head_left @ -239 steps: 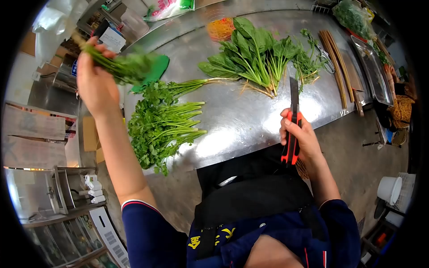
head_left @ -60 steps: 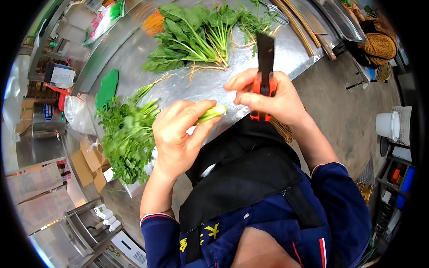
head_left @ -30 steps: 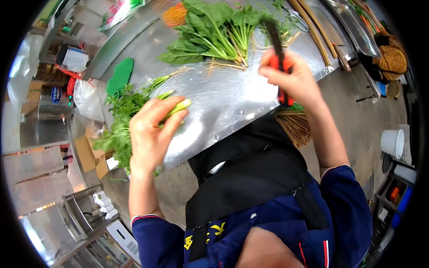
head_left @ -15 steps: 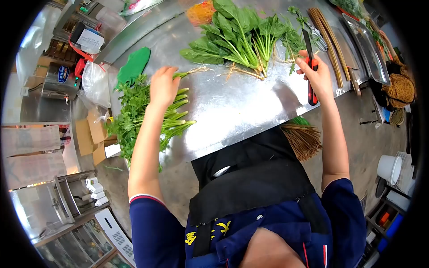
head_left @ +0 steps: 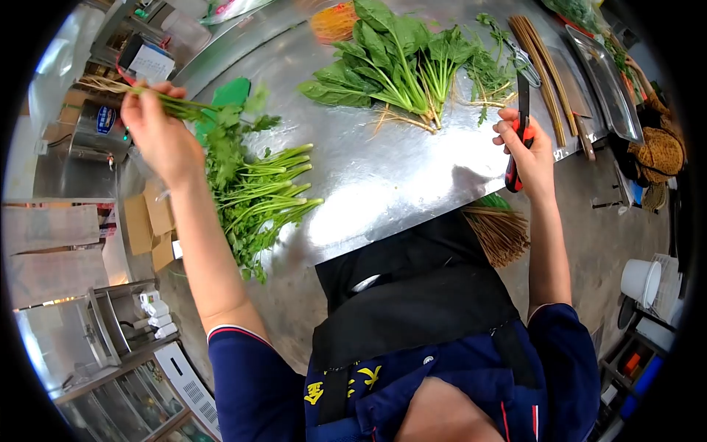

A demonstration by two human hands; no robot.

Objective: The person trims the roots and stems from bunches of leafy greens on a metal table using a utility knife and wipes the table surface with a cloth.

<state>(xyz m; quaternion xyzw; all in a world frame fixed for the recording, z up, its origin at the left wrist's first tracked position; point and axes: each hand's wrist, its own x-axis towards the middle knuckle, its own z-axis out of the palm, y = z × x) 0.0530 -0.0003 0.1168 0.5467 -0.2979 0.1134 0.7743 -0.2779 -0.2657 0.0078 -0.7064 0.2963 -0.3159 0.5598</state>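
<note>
My left hand is closed around the stems of a rooted leafy herb that looks like coriander, held up at the table's left edge. Its pale roots point left, and its leaves hang right over a pile of the same herb with cut stem ends facing right. In my right hand is a knife with a red and black handle, its dark blade pointing away from me. A bunch of spinach with roots lies beyond, between my hands. Loose herb sprigs lie beside it.
On the metal table, long brown sticks, scissors and a metal tray lie at the right. An orange mesh bag is at the back. A green flat piece lies behind the herb pile. Below left stands a cardboard box.
My left hand has moved left and up from above the pile, swinging the herb so its roots now point left. My right hand has shifted slightly down and right with the knife.
</note>
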